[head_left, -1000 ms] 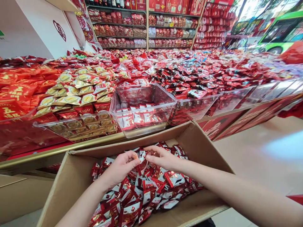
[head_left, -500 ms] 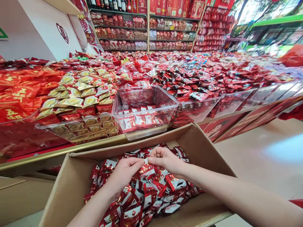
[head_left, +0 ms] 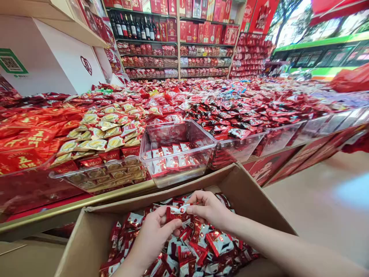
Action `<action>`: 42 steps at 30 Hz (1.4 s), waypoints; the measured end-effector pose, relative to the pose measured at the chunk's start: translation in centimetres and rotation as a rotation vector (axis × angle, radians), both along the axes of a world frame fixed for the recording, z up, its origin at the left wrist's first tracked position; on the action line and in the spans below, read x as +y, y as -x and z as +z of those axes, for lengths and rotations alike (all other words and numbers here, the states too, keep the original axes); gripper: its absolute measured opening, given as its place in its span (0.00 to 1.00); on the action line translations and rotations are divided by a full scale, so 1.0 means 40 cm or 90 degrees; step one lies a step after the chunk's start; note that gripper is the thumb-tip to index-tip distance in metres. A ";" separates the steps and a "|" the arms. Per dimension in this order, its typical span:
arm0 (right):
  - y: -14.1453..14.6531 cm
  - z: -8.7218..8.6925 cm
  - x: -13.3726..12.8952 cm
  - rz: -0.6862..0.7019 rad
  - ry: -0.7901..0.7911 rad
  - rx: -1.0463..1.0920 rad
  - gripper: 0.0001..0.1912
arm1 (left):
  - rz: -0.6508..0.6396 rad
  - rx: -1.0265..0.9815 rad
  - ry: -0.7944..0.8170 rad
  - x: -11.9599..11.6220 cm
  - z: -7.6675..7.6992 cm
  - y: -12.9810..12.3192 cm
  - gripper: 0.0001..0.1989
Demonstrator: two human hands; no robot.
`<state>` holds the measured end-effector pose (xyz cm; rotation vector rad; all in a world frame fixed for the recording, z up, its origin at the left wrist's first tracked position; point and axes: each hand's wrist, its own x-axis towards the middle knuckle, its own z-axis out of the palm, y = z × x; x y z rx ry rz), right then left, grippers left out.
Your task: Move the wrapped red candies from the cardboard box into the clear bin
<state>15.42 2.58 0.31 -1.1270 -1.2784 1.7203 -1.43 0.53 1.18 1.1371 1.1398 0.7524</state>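
Over an open cardboard box [head_left: 253, 196], my left hand [head_left: 152, 236] and my right hand [head_left: 210, 211] are close together. Between them is a small red and white snack packet [head_left: 177, 212]; the fingers of each hand are closed on one side of it. Many matching packets [head_left: 198, 246] lie loose in the box under my hands. Just beyond the box's far edge stands a clear plastic bin [head_left: 175, 177], with packets of the same red and white kind [head_left: 170, 156] lined up in rows inside.
Gold durian snack packets [head_left: 103, 132] are stacked left of the clear bin, and red bags [head_left: 29, 146] lie further left. Dark red packets [head_left: 230, 111] fill the bins to the right. A gold rail [head_left: 86, 202] runs along the counter front. Shelves with wine bottles [head_left: 134, 29] stand behind.
The view has tilted up, so the scene sits lower. My hands have shifted on the packet, which now lies more sideways between them and shows more of its white and red face.
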 end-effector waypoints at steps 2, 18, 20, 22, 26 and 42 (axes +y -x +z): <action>-0.006 0.007 -0.001 -0.001 -0.017 -0.010 0.12 | 0.015 -0.015 -0.023 0.001 0.012 0.001 0.08; 0.009 0.017 -0.013 -0.038 -0.003 0.092 0.15 | 0.118 -0.135 0.043 -0.010 0.032 -0.023 0.24; 0.010 0.015 -0.010 -0.028 -0.009 0.070 0.15 | 0.095 -0.135 0.047 -0.011 0.027 -0.022 0.23; 0.008 0.013 -0.010 -0.032 -0.030 0.050 0.15 | 0.098 -0.128 0.042 -0.012 0.023 -0.021 0.22; 0.002 0.012 -0.008 -0.022 -0.067 0.004 0.14 | 0.045 -0.067 0.000 -0.016 0.021 -0.021 0.17; -0.003 0.003 -0.003 0.001 -0.135 -0.052 0.11 | 0.005 -0.039 0.058 -0.016 0.025 -0.023 0.15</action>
